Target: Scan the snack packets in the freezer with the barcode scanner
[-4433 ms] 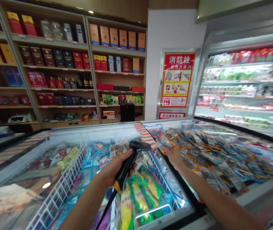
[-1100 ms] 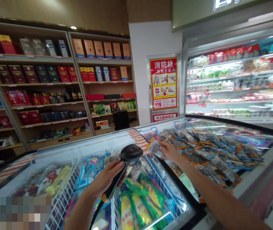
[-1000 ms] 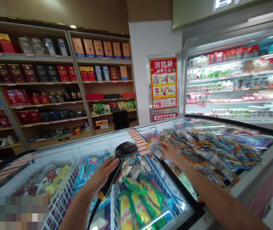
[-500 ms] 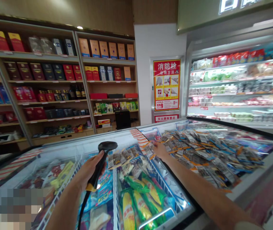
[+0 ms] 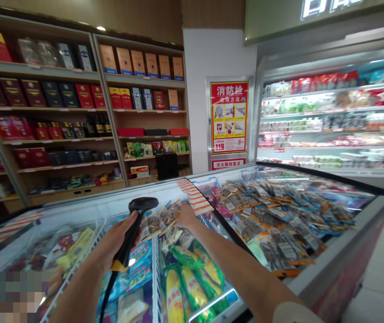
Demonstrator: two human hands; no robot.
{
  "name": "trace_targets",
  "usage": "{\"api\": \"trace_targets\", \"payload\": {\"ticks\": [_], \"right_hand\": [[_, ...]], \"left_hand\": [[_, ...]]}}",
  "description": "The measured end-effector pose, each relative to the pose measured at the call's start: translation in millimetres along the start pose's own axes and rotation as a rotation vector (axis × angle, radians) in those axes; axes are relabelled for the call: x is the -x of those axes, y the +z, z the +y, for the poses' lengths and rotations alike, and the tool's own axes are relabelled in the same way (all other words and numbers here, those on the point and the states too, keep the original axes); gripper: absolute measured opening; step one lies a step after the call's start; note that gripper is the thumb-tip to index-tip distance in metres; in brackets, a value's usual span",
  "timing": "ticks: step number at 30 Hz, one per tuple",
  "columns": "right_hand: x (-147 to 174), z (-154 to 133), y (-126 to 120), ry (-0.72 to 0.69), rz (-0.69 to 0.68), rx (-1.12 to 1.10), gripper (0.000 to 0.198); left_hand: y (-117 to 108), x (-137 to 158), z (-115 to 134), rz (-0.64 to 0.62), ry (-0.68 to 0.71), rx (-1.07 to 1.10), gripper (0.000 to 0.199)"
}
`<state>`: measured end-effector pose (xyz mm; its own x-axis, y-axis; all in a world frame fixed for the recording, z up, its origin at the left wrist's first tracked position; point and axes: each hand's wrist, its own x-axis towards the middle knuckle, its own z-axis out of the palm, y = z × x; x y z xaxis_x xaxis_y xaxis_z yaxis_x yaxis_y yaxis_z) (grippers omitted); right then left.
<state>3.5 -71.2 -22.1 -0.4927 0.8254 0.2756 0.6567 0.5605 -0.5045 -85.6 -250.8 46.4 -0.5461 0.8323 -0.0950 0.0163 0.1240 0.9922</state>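
Note:
My left hand point(image 5: 122, 237) is wrapped round a black barcode scanner point(image 5: 132, 233), its head up and its cable hanging down. Reaching across the freezer, my right hand point(image 5: 186, 217) has its fingers closed at the right end of a short row of small packets. The packet point(image 5: 175, 209) at its fingertips is partly hidden by them. Beside it lie similar clear-and-grey packets point(image 5: 153, 223). Below the hand are corn packs point(image 5: 192, 287) in yellow and green wrapping. A large pile of grey packets with orange and blue edges point(image 5: 279, 215) covers the freezer's right section.
White wire dividers point(image 5: 156, 273) split the freezer's inside, and a black-edged glass lid point(image 5: 224, 220) crosses its middle. Blue packs point(image 5: 141, 269) lie below the scanner. Behind stand shelves of boxes point(image 5: 151, 112), a red poster point(image 5: 229, 117) and a lit chiller point(image 5: 333, 121).
My right hand has moved left with a packet, from beside the large pile to the small row near the scanner. The left hand still holds the scanner. The view has turned slightly right.

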Motion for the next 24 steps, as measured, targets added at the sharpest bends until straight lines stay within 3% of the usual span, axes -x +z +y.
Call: {"api": "trace_targets", "payload": {"ticks": [5, 8, 13, 17, 20, 24], "right_hand": [[5.9, -12.4, 11.3, -0.033, -0.012, 0.033, 0.036], [6.3, -1.2, 2.3, -0.060, 0.004, 0.022, 0.036], [2.1, 64.6, -49.6, 0.015, 0.140, 0.114, 0.034], [7.5, 124.5, -86.6, 0.243, 0.213, 0.270, 0.033], [14.5, 149.1, -93.6, 0.309, 0.234, 0.383, 0.035], [16.1, 157.7, -89.3, 0.348, 0.231, 0.410, 0.040]], "left_hand": [[-0.1, -2.4, -1.4, 0.029, -0.004, 0.045, 0.031], [0.4, -6.1, -3.9, -0.017, 0.003, 0.040, 0.033], [10.1, -10.4, -8.3, -0.097, -0.025, 0.061, 0.036], [21.8, -9.8, -11.2, -0.165, -0.058, 0.072, 0.038], [28.8, -7.6, -12.6, -0.204, -0.071, 0.082, 0.038], [37.6, -3.4, -12.9, -0.208, -0.078, 0.067, 0.038]]}}
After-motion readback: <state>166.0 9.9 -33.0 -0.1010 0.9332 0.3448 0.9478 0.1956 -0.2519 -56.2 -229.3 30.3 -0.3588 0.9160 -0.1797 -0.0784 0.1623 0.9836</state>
